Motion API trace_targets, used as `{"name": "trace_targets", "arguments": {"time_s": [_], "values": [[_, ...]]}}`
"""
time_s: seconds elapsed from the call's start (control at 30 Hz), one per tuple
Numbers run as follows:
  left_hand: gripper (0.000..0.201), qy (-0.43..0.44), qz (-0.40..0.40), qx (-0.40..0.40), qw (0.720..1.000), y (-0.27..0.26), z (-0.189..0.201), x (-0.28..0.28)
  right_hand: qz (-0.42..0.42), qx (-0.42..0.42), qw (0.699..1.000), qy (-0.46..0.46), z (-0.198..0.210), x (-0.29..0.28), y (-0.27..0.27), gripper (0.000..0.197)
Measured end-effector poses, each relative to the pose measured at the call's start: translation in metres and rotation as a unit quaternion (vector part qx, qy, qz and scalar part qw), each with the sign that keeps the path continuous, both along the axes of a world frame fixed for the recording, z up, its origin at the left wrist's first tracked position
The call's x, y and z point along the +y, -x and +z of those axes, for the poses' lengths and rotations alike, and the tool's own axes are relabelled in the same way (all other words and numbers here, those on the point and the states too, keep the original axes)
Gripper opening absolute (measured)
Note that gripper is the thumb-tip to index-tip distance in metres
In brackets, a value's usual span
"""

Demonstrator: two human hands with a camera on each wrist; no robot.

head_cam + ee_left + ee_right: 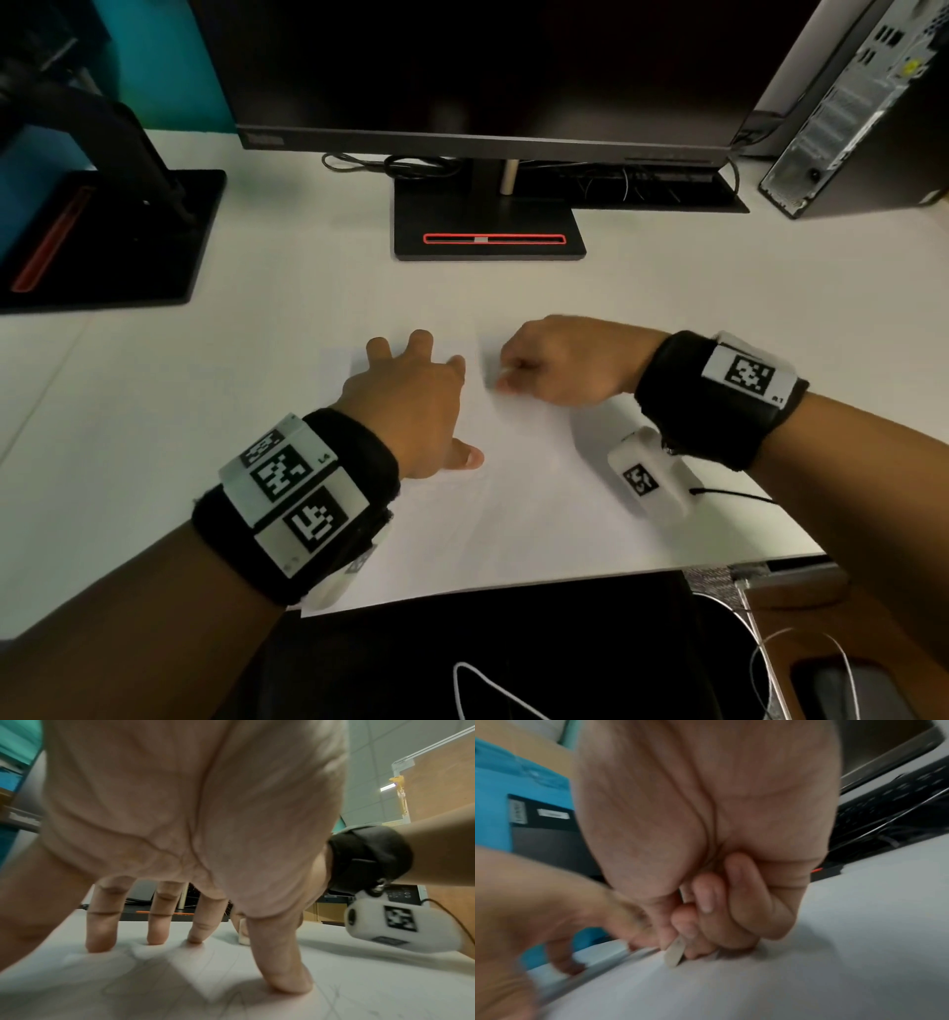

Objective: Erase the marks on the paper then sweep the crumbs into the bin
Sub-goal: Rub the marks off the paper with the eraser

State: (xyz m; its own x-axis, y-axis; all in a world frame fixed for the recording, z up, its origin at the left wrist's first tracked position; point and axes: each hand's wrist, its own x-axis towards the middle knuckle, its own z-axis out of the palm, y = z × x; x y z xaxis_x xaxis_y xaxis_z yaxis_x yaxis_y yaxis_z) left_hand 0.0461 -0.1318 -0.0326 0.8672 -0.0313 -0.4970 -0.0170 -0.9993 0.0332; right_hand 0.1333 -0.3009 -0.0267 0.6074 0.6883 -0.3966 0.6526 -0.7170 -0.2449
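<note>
A white sheet of paper (pixel 513 514) lies on the white desk in front of me, with faint pencil marks (pixel 231 1002) near the left thumb. My left hand (pixel 411 395) presses on the sheet with spread, straight fingers (pixel 100 943). My right hand (pixel 554 365) sits just to its right at the far part of the sheet, fingers curled round a small pale eraser (pixel 673 953) whose tip touches the paper. The eraser (pixel 243 933) also shows behind the left thumb. No bin or crumbs are visible.
A monitor stand (pixel 488 231) rises beyond the paper, a second black stand base (pixel 102 241) at far left, a computer tower (pixel 862 118) at far right. Cables (pixel 642 185) lie under the monitor. The desk's front edge (pixel 565 580) runs just below the paper.
</note>
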Motion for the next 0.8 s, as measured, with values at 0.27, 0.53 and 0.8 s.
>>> {"name": "trace_targets", "arguments": {"time_s": [0.27, 0.53, 0.8], "values": [[0.092, -0.006, 0.002, 0.003, 1.000, 0.000, 0.000, -0.001, -0.004, -0.010, 1.000, -0.002, -0.005, 0.002, -0.001, 0.039], [0.090, 0.000, 0.009, 0.002, 1.000, 0.002, 0.001, 0.000, -0.005, -0.020, 1.000, 0.007, -0.003, 0.008, -0.006, 0.039], [0.090, 0.002, 0.007, 0.004, 1.000, 0.001, 0.001, 0.000, -0.013, -0.044, 0.999, 0.003, -0.004, 0.009, -0.012, 0.040]]}}
